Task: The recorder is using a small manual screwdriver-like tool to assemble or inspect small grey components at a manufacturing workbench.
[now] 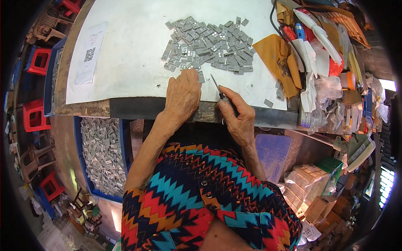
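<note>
A loose pile of small grey rectangular plastic pieces [209, 42] lies on the white-covered table [125, 54]. My left hand [183, 94] is at the near edge of this pile, its fingers curled down and closed. What those fingers hold, if anything, is hidden behind the knuckles; one grey piece [201, 77] shows right beside them. To its right, my right hand [239, 111] grips a slim tool [216, 85] with a dark handle and a narrow metal shaft. The shaft points up and left toward the pile, its tip apart from the left hand.
A blue tray [79, 154] full of similar grey pieces stands below the table's left side. A printed sheet [90, 54] lies at the left. Brown paper [274, 52], plastic bags [328, 90], and a black cable [274, 21] crowd the right end. Red stools [35, 115] stand farther left.
</note>
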`<state>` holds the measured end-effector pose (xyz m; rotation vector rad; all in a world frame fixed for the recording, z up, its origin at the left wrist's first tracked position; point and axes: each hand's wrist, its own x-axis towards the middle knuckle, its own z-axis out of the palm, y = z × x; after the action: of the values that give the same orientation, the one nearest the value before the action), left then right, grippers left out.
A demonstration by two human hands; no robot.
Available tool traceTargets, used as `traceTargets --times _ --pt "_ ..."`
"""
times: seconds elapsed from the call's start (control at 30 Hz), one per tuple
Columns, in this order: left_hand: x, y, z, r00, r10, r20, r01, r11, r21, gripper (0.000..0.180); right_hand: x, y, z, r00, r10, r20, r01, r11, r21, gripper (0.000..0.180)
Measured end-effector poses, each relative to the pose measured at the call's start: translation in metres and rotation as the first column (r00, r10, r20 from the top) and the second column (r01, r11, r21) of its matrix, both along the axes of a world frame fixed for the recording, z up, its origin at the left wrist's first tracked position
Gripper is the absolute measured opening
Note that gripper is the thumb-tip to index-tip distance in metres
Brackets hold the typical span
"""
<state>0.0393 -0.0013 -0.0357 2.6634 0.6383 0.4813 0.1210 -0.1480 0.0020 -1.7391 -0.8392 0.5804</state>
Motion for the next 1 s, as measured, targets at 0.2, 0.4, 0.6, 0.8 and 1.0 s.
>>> traceTargets --times 0.2,0.4,0.6,0.8,1.0 --pt "-0.005 0.012 0.014 0.889 0.369 0.271 0.023 0.555 -0.831 0.017 -0.001 0.003 0.005 0.996 -0.002 -0.092 -0.002 0.999 -0.048 0.030" --pt "-0.020 0.025 0.020 0.800 0.525 0.289 0.440 -0.188 -0.878 0.015 -0.004 0.011 0.005 0.997 0.053 -0.048 -0.054 0.999 -0.009 0.030" --pt "-0.028 0.019 0.027 0.825 0.482 0.296 0.373 -0.071 -0.925 0.020 -0.009 0.018 0.005 0.991 0.117 0.059 -0.118 0.993 0.013 0.031" --pt "-0.034 0.013 0.031 0.839 0.458 0.295 0.291 0.082 -0.953 0.018 -0.014 0.022 0.007 0.975 0.182 0.130 -0.185 0.983 0.014 0.031" --pt "-0.036 0.009 0.030 0.878 0.363 0.311 0.217 0.277 -0.936 0.017 -0.015 0.024 0.000 0.971 0.213 0.112 -0.217 0.976 0.030 0.032"
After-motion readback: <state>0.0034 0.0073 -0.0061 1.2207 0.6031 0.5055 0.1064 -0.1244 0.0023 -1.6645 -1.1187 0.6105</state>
